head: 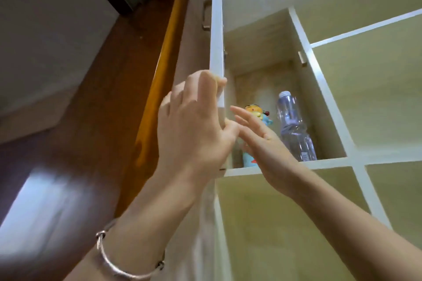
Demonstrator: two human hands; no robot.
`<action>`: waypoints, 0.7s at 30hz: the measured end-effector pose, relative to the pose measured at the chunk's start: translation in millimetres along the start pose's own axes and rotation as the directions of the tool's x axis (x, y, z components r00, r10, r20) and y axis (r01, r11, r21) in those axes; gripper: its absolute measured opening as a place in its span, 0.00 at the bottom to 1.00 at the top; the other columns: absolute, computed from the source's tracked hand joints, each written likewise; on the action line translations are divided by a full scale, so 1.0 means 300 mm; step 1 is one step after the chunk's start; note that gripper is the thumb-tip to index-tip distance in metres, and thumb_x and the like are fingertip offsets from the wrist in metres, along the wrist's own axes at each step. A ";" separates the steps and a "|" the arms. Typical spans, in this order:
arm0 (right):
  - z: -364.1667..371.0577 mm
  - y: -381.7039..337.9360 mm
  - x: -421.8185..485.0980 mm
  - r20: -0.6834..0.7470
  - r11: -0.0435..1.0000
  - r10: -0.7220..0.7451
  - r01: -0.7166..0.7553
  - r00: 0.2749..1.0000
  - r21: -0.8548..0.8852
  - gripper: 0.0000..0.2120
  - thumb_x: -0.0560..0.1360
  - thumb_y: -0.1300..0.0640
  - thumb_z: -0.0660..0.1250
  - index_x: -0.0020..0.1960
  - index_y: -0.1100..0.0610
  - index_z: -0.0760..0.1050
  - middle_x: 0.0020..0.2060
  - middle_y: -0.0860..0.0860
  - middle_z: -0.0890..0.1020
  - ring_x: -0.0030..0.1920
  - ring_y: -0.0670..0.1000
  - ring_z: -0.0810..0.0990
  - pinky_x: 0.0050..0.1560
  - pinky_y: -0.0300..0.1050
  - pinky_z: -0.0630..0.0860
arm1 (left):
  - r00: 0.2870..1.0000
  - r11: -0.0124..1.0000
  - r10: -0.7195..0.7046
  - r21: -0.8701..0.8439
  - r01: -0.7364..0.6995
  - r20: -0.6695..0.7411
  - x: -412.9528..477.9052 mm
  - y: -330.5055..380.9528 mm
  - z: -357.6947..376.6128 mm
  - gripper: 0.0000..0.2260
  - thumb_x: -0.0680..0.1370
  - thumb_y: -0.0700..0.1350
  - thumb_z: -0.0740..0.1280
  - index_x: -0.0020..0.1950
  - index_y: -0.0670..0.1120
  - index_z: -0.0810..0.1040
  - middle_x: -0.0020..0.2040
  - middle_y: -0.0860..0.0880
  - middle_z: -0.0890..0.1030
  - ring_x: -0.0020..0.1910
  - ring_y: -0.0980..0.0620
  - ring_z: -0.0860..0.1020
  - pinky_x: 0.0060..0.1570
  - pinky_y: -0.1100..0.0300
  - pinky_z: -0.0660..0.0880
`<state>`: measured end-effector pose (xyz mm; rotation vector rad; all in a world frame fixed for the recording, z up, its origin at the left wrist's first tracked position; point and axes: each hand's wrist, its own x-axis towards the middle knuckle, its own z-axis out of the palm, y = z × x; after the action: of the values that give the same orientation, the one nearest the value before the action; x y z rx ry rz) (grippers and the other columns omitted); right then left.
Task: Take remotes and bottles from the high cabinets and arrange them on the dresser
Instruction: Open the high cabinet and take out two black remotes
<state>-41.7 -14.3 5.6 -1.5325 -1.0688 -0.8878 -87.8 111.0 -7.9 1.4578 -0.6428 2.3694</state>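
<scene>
I look up into an open high cabinet compartment [269,36]. A clear plastic water bottle [294,128] with a pale cap stands upright at its right side. Left of it stands a light blue bottle with a yellow cartoon top [255,110], partly hidden by my hands. My left hand [194,125] grips the lower edge of the open white cabinet door [217,29], fingers curled around it. My right hand [262,143] reaches into the compartment with fingers spread, in front of the cartoon bottle and holding nothing. No remote is visible.
Closed pale cabinet panels [374,89] with white frames lie to the right and below the compartment. A metal door handle [206,15] sits on the door's outer face. A dark wooden door frame [127,89] stands to the left. A silver bangle [127,262] circles my left wrist.
</scene>
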 end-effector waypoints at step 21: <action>0.199 0.047 0.028 -0.060 0.989 -0.054 0.045 0.997 -0.138 0.20 0.76 0.47 0.63 0.67 0.44 0.68 0.63 0.41 0.69 0.66 0.42 0.66 0.69 0.42 0.63 | 0.947 0.971 -0.239 0.069 0.230 0.212 -0.063 -0.161 -0.145 0.21 0.77 0.53 0.62 0.68 0.52 0.63 0.62 0.50 0.76 0.67 0.47 0.69 0.44 0.59 0.67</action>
<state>-24.7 44.6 -3.4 -1.5852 -1.0211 -1.0559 -90.4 174.5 -31.2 1.7267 -0.4404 2.0723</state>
